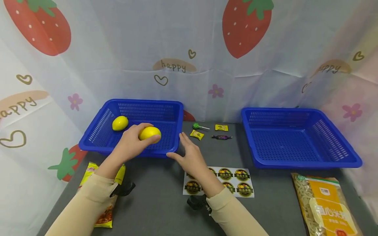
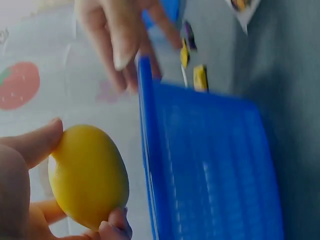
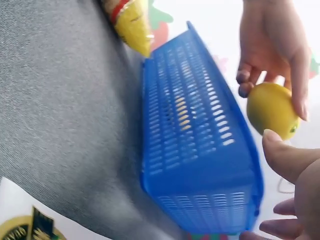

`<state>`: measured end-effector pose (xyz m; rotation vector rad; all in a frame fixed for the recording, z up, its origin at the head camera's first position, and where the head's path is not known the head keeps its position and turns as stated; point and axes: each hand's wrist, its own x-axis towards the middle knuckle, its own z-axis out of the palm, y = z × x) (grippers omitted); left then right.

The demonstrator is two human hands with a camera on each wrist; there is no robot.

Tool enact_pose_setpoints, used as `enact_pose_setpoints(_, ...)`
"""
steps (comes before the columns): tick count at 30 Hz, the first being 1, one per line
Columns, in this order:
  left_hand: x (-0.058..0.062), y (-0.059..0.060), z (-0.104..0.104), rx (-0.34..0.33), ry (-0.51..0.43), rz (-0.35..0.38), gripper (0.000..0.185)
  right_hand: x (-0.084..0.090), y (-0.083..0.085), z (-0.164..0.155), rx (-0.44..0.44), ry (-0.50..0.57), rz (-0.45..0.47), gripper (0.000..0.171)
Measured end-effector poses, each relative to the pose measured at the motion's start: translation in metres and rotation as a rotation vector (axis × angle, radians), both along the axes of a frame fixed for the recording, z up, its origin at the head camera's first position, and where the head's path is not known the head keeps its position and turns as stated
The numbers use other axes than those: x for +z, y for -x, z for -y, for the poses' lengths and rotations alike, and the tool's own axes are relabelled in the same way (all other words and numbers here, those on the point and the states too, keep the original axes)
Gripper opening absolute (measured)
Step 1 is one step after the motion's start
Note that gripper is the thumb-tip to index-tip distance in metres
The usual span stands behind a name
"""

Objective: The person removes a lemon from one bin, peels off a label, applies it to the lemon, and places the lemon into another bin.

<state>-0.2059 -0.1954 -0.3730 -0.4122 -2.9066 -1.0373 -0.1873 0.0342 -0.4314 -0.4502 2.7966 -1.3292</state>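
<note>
The left hand [image 3: 272,42] grips a lemon [image 3: 271,109] over the basket's [image 3: 195,165] rim, the right hand's fingers [image 3: 290,160] spread beside it.

Two lemons [image 1: 150,133] – plain yellow – and two blue baskets [image 1: 304,137] (mesh-patterned). The backdrop [image 1: 124,49] is white with red strawberries.

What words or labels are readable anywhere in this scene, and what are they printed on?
"happy": on the strawberry backdrop cloth, repeated at left and right, partly cut off.
Noodle packet: large characters, too blurred to read.
Round stickers on the sheet: too small.
Yellow snack bag, small sweets: print unreadable.
</note>
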Motion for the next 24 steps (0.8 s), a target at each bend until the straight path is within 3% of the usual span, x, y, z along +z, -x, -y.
enact_pose_setpoints(6,-0.006,-0.01,-0.02,0.025,-0.039,0.019,0.056,0.017,-0.01,-0.011,-0.022,0.052,-0.071,0.08)
enact_pose_setpoints(10,-0.008,-0.018,-0.029,0.033,-0.072,0.02,0.054,0.023,-0.015,-0.015,0.019,0.101,-0.134,0.074)
enact_pose_setpoints(19,-0.006,-0.036,-0.052,0.028,-0.115,0.086,0.052,0.023,-0.026,-0.022,0.119,0.237,-0.184,0.071)
enact_pose_setpoints(24,-0.007,-0.044,-0.068,0.015,-0.139,0.106,0.05,0.02,-0.032,-0.028,0.115,0.249,-0.208,0.07)
